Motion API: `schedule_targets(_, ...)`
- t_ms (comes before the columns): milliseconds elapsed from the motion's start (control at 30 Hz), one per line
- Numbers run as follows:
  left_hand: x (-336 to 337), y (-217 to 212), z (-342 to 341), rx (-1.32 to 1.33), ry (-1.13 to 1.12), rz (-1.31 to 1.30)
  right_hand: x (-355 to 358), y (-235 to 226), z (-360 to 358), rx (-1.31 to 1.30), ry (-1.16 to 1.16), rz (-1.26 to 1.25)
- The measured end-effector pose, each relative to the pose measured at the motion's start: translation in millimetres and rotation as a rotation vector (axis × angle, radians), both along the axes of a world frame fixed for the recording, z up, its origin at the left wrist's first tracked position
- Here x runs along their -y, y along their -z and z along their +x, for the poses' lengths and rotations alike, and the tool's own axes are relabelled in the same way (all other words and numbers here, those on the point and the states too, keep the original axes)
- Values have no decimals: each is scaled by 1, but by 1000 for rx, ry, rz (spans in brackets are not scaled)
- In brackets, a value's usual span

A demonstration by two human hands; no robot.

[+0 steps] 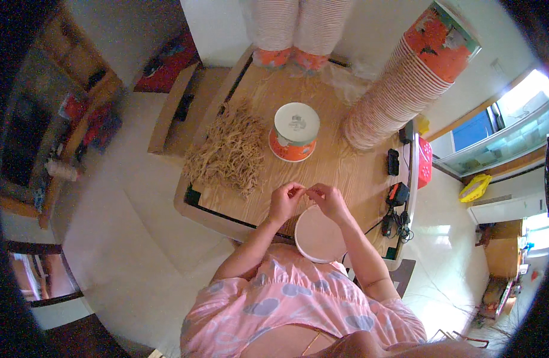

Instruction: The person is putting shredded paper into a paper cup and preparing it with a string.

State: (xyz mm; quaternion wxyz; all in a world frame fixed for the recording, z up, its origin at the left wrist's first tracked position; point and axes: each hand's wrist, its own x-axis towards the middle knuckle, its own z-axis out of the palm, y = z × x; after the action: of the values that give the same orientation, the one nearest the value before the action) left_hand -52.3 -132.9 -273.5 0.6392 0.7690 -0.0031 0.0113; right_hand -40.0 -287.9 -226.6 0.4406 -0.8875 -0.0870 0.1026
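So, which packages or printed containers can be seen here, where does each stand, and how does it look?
Paper bowl: table middle, upside down, orange printed side, white base.
Leaning bowl stack: table right, orange printed bowl on top.
Two wrapped stacks: far edge, pale, orange ends.
Plain white bowl: near edge, under both hands.

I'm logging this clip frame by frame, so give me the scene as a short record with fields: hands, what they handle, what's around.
left hand: fingertips pinched, meeting the right hand above the near table edge
right hand: fingertips pinched; whether it holds a strand is too small to tell
below hands: paper bowl, open side up
centre: upside-down orange paper bowl
left: pile of tan fibre strands
far right: leaning stack of bowls
surface: wooden table
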Motion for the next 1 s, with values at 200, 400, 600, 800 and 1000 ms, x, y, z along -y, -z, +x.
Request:
schedule_targets(200,5,-4,5,-154,-15,-183,8,15,21,-143,-38,174)
schedule_targets(400,2,12,8,-341,160,-294,7,-3,22,-202,-59,184)
schedule_targets(600,-2,-23,5,-577,39,-535,14,3,25,-233,-79,275)
schedule_targets(800,-8,-24,-2,-559,126,-703,12,-9,25,-121,-179,15)
schedule_targets(1000,-19,-25,-9,-394,239,-900,27,2,35,-324,-204,19)
